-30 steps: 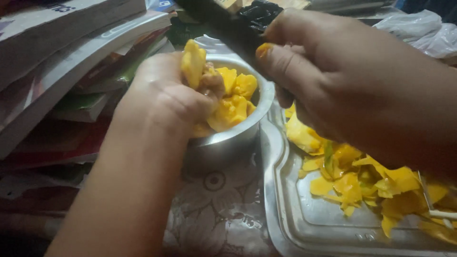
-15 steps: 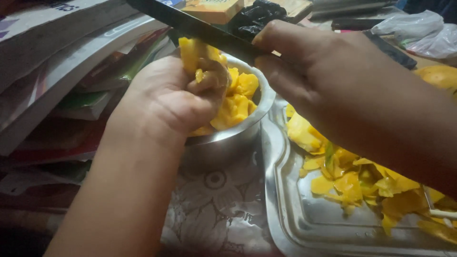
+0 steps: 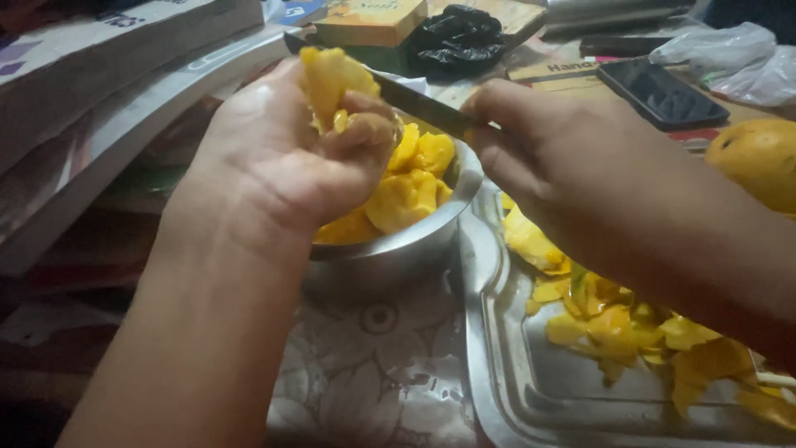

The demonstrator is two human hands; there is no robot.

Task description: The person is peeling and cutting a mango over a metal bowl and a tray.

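Note:
My left hand (image 3: pixel 282 158) grips a peeled yellow mango piece (image 3: pixel 330 83) over a steel bowl (image 3: pixel 414 241) holding several yellow mango chunks (image 3: pixel 410 182). A dark-bladed knife (image 3: pixel 410 101) is held in my right hand (image 3: pixel 564 166), its blade lying across the bowl and touching the fruit in my left hand. Part of the knife handle is hidden inside my right fist.
A steel tray (image 3: pixel 514 390) with yellow mango peels (image 3: pixel 613 319) lies right of the bowl on a patterned cloth (image 3: pixel 373 373). A whole mango (image 3: pixel 759 162), a dark phone (image 3: pixel 659 91), a black bag (image 3: pixel 456 37), boxes and stacked books (image 3: pixel 124 75) surround them.
The knife blade has swung down from above the bowl to lie against the mango piece. My left hand has lifted and turned the fruit upward.

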